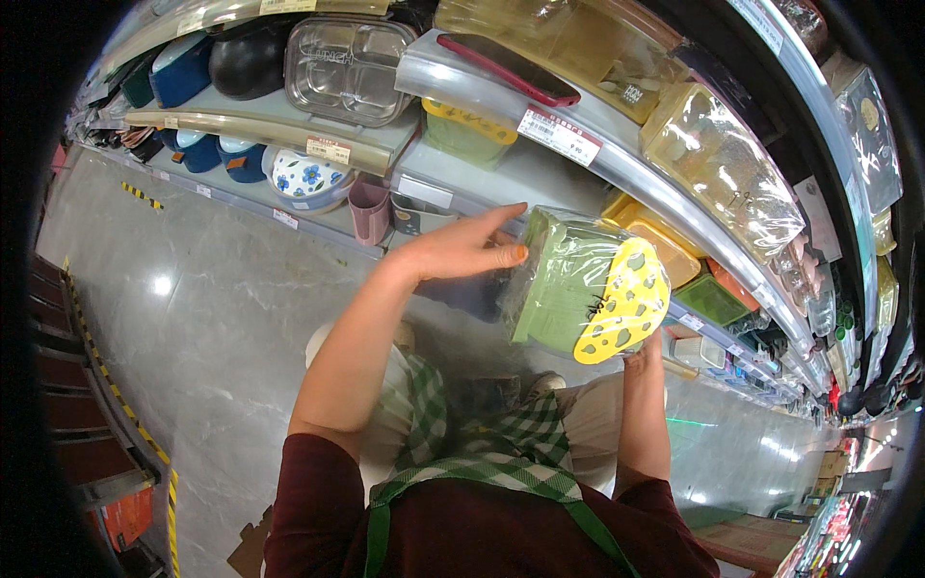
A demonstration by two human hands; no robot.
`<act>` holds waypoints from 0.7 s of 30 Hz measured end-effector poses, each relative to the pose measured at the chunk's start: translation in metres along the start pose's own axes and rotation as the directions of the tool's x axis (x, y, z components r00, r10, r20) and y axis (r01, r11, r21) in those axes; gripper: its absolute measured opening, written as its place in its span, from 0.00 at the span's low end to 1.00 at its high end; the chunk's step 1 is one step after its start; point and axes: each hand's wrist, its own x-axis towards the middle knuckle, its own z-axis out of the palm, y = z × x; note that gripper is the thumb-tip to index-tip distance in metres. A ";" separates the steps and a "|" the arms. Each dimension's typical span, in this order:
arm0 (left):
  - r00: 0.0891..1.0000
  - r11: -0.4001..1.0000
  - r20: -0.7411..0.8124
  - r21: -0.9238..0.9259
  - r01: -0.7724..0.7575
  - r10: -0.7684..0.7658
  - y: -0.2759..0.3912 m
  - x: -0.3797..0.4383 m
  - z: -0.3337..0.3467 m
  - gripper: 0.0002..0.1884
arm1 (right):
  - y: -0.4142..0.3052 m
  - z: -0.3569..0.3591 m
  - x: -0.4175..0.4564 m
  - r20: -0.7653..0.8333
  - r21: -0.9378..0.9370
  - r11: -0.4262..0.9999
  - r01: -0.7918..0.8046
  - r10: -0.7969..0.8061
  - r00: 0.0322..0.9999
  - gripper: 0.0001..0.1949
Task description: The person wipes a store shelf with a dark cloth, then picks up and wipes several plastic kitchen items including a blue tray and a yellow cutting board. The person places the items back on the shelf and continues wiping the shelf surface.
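Note:
A green plastic box with a yellow, hole-patterned panel (589,285), wrapped in clear film, is held in front of the shelves. My right hand (643,350) supports it at its lower right end, with the fingers mostly hidden behind it. My left hand (473,244) is at the box's left side, thumb and fingers apart; whether it touches the film is unclear. A similar green box with a yellow top (470,134) stands on the shelf behind. To its right, yellow and orange containers (661,238) sit on the same level.
A phone in a red case (509,68) lies on the upper shelf's edge (462,72). Steel lunch tray (350,72), flowered bowl (309,175) and pink cup (369,212) stand at the left. Black-and-yellow tape (130,412) marks the floor. A cardboard piece (251,545) lies at the lower left.

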 end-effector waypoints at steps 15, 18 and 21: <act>0.971 0.971 -0.089 -0.114 0.212 -0.222 0.010 0.002 0.006 0.46 | 0.017 0.024 -0.010 0.018 0.173 0.983 -0.058 0.056 0.998 0.31; 0.944 0.947 -0.171 -0.210 0.244 -0.281 0.009 0.003 0.006 0.47 | 0.024 0.026 -0.017 0.153 0.206 0.974 -0.096 0.065 0.986 0.37; 0.938 0.950 -0.193 -0.184 0.252 -0.286 0.006 0.003 0.001 0.48 | 0.038 0.013 -0.020 0.188 -0.009 0.999 -0.047 0.048 0.981 0.35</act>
